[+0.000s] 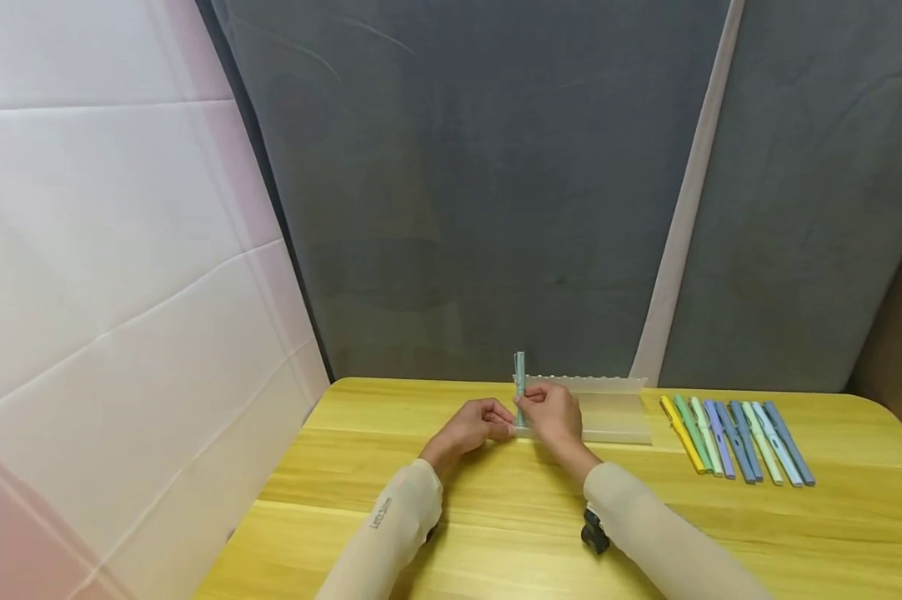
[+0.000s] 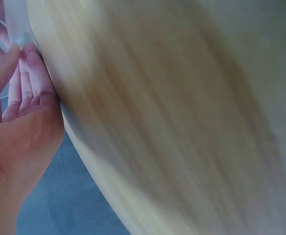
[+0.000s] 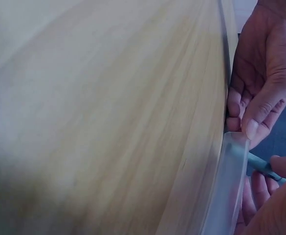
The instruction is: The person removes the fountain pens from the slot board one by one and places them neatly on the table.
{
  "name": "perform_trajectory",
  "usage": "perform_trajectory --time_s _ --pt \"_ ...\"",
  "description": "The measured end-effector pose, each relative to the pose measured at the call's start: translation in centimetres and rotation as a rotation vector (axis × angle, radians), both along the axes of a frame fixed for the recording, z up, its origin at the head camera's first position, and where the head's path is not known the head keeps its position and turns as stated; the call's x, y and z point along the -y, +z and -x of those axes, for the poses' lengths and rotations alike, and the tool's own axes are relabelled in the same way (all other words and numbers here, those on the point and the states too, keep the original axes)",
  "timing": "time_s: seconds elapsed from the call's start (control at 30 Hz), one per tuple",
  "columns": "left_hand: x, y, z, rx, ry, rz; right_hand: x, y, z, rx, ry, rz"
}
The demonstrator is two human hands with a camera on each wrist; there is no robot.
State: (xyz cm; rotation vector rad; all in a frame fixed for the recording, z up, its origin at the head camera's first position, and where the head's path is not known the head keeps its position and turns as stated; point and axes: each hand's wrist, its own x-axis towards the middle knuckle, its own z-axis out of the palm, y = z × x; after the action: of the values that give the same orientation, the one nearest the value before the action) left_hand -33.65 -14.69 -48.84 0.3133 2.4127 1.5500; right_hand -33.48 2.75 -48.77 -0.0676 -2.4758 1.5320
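A clear plastic pen holder [image 1: 618, 410] with a scalloped back edge stands near the far side of the table. My right hand [image 1: 556, 414] pinches a teal pen [image 1: 520, 367] between thumb and fingers, upright at the holder's left end. In the right wrist view the lower end of that pen [image 3: 259, 164] is inside the holder's front lip [image 3: 227, 188]. At the same left end, my left hand [image 1: 472, 425] grips the holder's corner, its thumb on the front lip. The left wrist view shows this hand [image 2: 28, 117] with its fingers bent; the holder is mostly cut off there.
Several capped pens [image 1: 736, 442] in yellow, green, purple, blue and pale shades lie side by side on the right of the wooden table [image 1: 511, 517]. A grey curtain [image 1: 481, 208] hangs behind the table, and a white cloth wall [image 1: 121, 233] is on the left.
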Motion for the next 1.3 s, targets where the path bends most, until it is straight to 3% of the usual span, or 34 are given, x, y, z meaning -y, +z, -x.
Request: perform_trajectory --time_s 0.37,0.7,1.0,1.3 --pt "-0.6 0.0 0.4 0.02 -0.01 0.013 -0.7 0.0 -0.3 -0.156 0.044 0.048" --pt "0.0 0.0 0.4 0.015 0.007 0.025 -3.5 1.2 -1.7 -0.262 0.074 0.052" --pt "0.7 0.1 0.3 0.009 0.024 -0.001 -9.0 1.1 -2.3 -0.257 0.066 -0.029" --pt "0.6 -0.1 0.1 0.005 0.02 -0.005 -16.0 1.4 -3.7 -0.278 -0.053 -0.08"
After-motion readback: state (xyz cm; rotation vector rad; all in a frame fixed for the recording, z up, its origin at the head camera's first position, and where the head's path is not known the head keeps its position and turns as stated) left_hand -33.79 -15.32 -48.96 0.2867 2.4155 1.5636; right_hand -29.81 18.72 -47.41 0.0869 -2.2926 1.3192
